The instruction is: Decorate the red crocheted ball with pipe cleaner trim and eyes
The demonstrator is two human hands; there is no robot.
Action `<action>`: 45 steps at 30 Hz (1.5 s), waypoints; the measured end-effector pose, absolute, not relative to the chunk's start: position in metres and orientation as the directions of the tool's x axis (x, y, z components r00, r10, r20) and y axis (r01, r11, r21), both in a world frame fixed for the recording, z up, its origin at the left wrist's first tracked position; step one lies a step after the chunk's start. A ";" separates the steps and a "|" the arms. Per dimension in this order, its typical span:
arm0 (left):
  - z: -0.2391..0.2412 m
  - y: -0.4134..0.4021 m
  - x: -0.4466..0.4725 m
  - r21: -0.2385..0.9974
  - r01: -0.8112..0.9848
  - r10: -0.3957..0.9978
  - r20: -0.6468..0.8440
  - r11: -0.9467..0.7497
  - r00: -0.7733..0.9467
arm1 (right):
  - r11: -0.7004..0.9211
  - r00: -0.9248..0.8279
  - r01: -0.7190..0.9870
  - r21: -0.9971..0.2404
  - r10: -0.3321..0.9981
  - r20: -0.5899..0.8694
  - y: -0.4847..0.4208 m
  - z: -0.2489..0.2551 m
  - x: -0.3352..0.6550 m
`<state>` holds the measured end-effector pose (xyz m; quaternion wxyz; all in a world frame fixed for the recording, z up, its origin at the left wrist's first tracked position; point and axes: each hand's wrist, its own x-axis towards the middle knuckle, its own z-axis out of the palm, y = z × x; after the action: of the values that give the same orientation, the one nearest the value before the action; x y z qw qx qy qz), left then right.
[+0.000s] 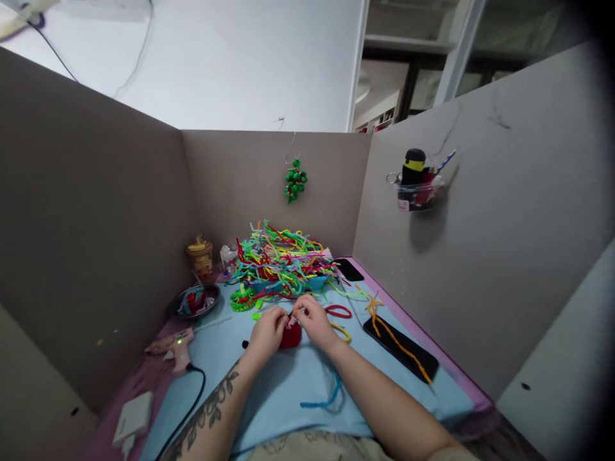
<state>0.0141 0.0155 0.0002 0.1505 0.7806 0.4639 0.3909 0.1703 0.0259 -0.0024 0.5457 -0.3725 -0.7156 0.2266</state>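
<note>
Over the middle of the blue cloth, my left hand (268,331) is closed, its fingertips pinched at the top of a red fuzzy piece (290,338) that looks made of pipe cleaners. My right hand (311,318) is closed from the other side, fingertips pinched at the same spot. A small pinkish bit and something dark show between the fingers, too small to name. Just beyond the hands sits a green pipe-cleaner figure (243,299). A red pipe cleaner (339,312) lies bent right of my right hand, and a blue pipe cleaner (321,404) curves nearer me.
A big heap of coloured pipe cleaners (283,253) fills the back. Leftward are a dark bowl (211,296), a glue gun (180,352) with its cable and a white adapter (133,419). A black tray-like slab (403,349) and a phone (350,269) lie right. Grey partitions (230,186) enclose the table.
</note>
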 end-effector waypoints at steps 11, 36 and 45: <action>-0.001 0.011 0.021 0.802 0.404 0.898 0.397 -0.440 0.189 | 0.368 -0.097 -0.114 -0.923 0.920 0.379 0.032 -0.012 0.157; -0.001 0.018 0.011 0.674 0.548 0.865 0.441 -0.495 0.239 | 0.665 -0.198 0.356 -0.657 0.740 0.643 0.030 -0.006 0.178; 0.004 0.010 0.025 0.655 0.525 0.823 0.539 -0.543 0.179 | 0.150 -0.096 -0.442 -0.884 0.972 0.213 0.037 -0.027 0.146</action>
<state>0.0254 0.0102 0.0041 0.1628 0.7505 0.4492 0.4566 0.1460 0.0366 -0.0270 0.6060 -0.2911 -0.4556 0.5835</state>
